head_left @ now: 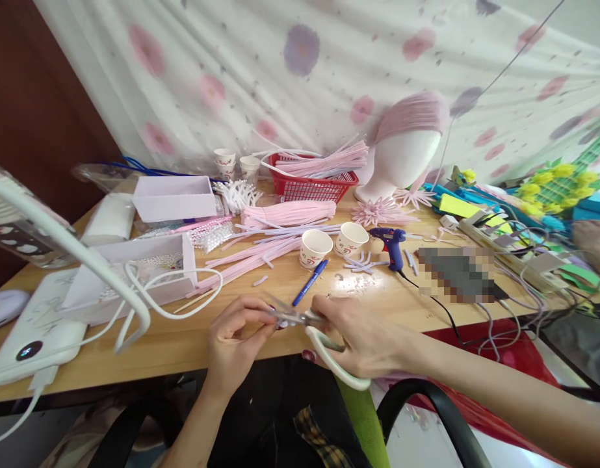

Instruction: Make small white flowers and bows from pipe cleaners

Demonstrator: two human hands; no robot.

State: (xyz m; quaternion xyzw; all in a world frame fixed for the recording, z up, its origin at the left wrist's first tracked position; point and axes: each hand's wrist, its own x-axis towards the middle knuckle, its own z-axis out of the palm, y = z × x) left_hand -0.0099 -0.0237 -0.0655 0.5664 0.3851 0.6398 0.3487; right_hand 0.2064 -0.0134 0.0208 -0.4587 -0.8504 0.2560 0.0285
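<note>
My right hand [358, 335] grips a pair of scissors [304, 322] with white handles, its blades pointing left over the table's front edge. My left hand [236, 331] is closed in a pinch right at the blade tips, holding something small that I cannot make out. Both hands hover just above the wooden table [182, 338]. A blue pen [309, 283] lies on the table just behind the hands. Two paper cups [314, 247] stand a little farther back.
Bundles of pink pipe cleaners [285, 214] lie mid-table, more in a red basket [312, 185]. A blue glue gun [392, 246], a white mannequin head [407, 156], white boxes [173, 198], a power strip [504, 250] with cables, and a white device [31, 331] surround the hands. Another person's hand [592, 244] shows far right.
</note>
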